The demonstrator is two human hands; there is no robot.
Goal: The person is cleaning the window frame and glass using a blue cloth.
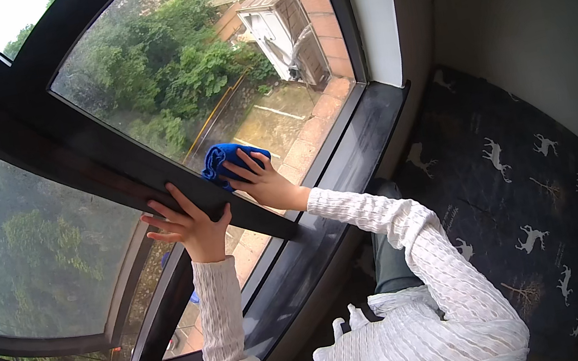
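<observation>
A folded blue cloth (222,160) is pressed to the lower left part of a large window pane (152,83), beside the dark frame. My right hand (265,183) holds it, with the fingers spread over its top. My left hand (190,223) rests with fingers apart on the dark window mullion (121,168), holding nothing. The palm side of both hands is hidden. To the left of the mullion, a hinged sash (113,330) stands tilted outward from its opening.
A dark, glossy window sill (345,171) runs below the frame. To the right lies a dark fabric surface (477,206) printed with pale deer, against a wall (516,28). Outside the pane are a white outdoor unit (270,34), trees (200,63) and a brick ledge (309,131).
</observation>
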